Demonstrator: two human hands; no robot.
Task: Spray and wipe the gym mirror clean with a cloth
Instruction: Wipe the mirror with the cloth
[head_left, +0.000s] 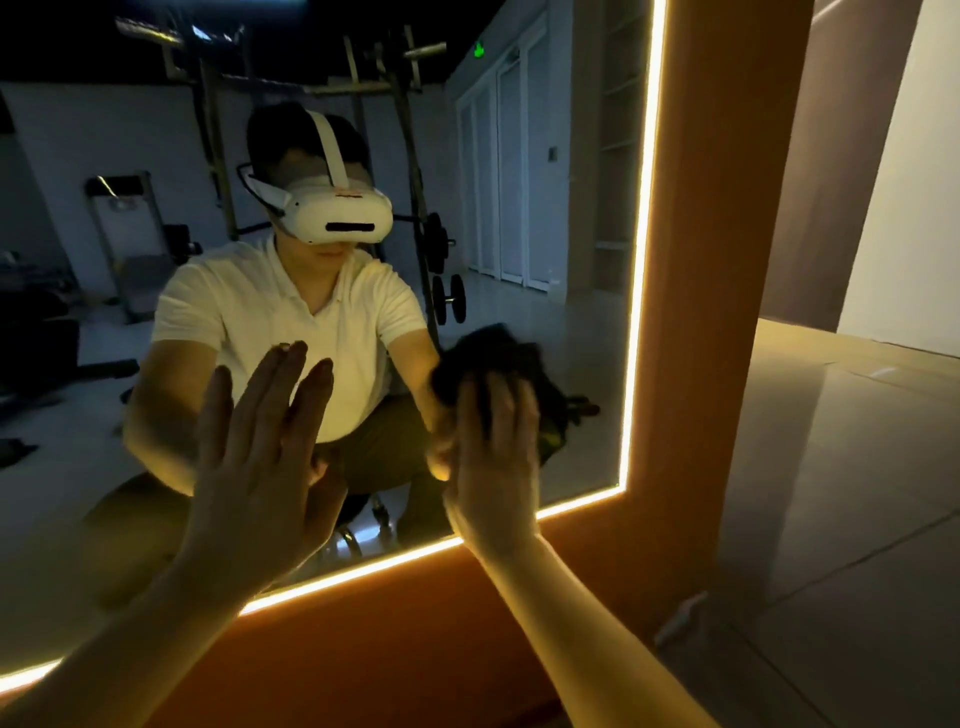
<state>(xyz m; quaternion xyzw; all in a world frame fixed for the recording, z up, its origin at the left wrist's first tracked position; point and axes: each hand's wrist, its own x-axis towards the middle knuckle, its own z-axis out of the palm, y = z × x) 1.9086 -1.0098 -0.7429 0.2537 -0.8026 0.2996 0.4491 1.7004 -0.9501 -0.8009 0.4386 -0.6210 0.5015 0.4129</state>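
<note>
The gym mirror (545, 182) fills the left and middle of the head view, edged by a glowing light strip in an orange frame. My left hand (254, 467) lies flat on the glass with its fingers straight and spread. My right hand (496, 457) presses a dark crumpled cloth (498, 358) against the mirror near its lower right corner, fingers extended over it. The mirror shows a crouching person in a white shirt with a white headset.
The orange frame (701, 312) runs down the mirror's right side and along its bottom. A small pale object, perhaps a spray bottle (680, 618), lies on the glossy tiled floor (831, 493) at the right. Reflected gym racks and dumbbells show in the glass.
</note>
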